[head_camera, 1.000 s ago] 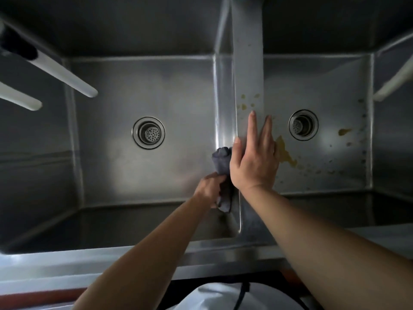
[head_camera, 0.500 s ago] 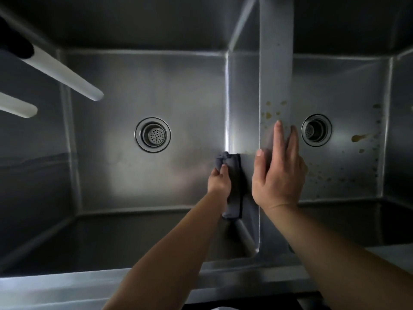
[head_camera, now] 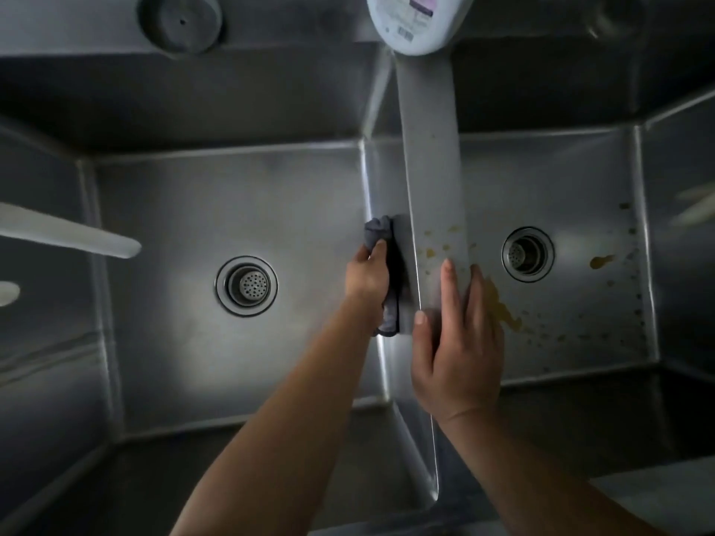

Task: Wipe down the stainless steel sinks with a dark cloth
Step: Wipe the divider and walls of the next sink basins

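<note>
Here the divider wall (head_camera: 387, 195) is wiped with the dark cloth (head_camera: 390, 272) gripped by the left hand (head_camera: 367, 276); the right hand (head_camera: 456, 350) is laid flat, fingers straight, and the yellow stains (head_camera: 503, 303) probably come next.

The white container (head_camera: 419, 21) at the sink's back edge bears a label too blurred to read.

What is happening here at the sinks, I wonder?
A person is wiping a double steel sink. The left hand grips a dark cloth and presses it against the left sink's side of the divider. The right hand rests flat on top of the divider. Yellow stains remain on the divider and in the right sink.
</note>
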Demonstrator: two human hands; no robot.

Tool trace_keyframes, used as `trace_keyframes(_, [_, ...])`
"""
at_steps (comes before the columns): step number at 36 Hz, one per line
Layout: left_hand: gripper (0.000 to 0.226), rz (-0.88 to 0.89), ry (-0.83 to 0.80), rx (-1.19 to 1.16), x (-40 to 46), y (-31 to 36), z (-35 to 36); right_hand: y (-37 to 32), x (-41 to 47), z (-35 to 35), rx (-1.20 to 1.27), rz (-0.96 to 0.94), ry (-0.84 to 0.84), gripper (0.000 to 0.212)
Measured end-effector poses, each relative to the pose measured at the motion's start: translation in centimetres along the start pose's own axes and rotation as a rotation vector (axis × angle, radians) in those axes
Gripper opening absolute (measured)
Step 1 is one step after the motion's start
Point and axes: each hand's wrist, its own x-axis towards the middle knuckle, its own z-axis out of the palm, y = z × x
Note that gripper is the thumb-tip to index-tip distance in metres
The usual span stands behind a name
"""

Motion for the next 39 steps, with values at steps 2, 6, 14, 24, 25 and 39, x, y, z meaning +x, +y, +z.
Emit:
trace_keyframes(2, [0.019, 0.059, -0.011, -0.046, -2.5, 1.3, -0.1, 0.0, -0.1, 0.1, -0.004, 0.004, -0.002, 0.061])
trace_keyframes(6, [0.027, 0.145, -0.097, -0.163, -7.5, 4.5, -1.0, -0.1, 0.0, 0.0, -0.009, 0.016, -0.001, 0.061])
trace_keyframes(14, [0.02, 0.185, -0.224, -0.196, -12.2, 9.2, -4.3, 0.1, 0.0, -0.3, 0.023, 0.016, -0.025, 0.061])
trace_keyframes(24, [0.033, 0.885, -0.031, 0.795, -5.1, 15.8, 1.5, 0.2, -0.1, -0.1, 0.055, 0.027, 0.008, 0.057])
trace_keyframes(25, [0.039, 0.865, -0.03, 0.964, -4.3, 15.7, 2.3, 0.2, -0.1, -0.1, 0.063, 0.032, 0.01, 0.057])
trace_keyframes(39, [0.049, 0.951, -0.034, 1.21, -6.5, 9.3, 2.6, 0.9, -1.5, -2.6, 0.526, 0.194, 0.167, 0.042])
